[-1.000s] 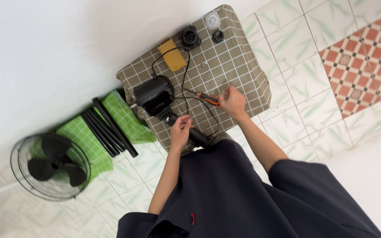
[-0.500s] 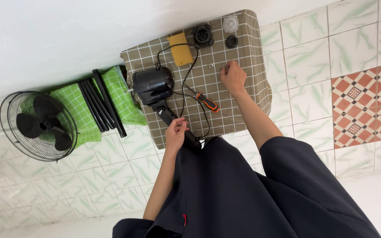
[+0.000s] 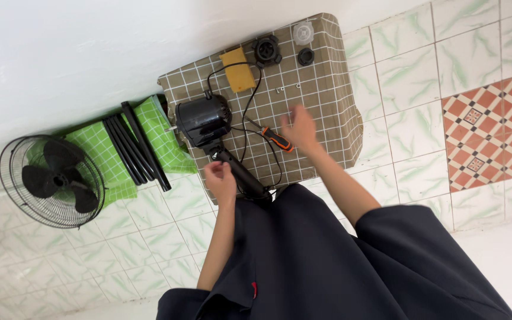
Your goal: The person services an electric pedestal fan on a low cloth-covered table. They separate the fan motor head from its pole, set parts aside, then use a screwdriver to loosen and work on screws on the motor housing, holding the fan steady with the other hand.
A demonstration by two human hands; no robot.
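A black fan motor (image 3: pixel 202 120) with a black neck (image 3: pixel 241 175) lies on a small table under an olive checked cloth (image 3: pixel 327 95). My left hand (image 3: pixel 220 182) sits against the neck's left side with its fingers curled; I cannot make out what they grip. My right hand (image 3: pixel 300 127) hovers blurred over the cloth with its fingers apart and nothing in it. It is just right of an orange-handled screwdriver (image 3: pixel 277 139). A black cord (image 3: pixel 250 112) loops from the motor across the cloth.
At the table's far edge lie a yellow block (image 3: pixel 238 76), a black round part (image 3: pixel 266 50), a clear cap (image 3: pixel 303 32) and a small black cap (image 3: pixel 306 56). Black rods (image 3: pixel 134 148) rest on a green checked cloth (image 3: pixel 99 157). A caged fan head (image 3: pixel 51 181) lies on the tiled floor.
My right hand has come back from the table's far side to just beside the screwdriver. My left hand has stayed at the motor's neck.
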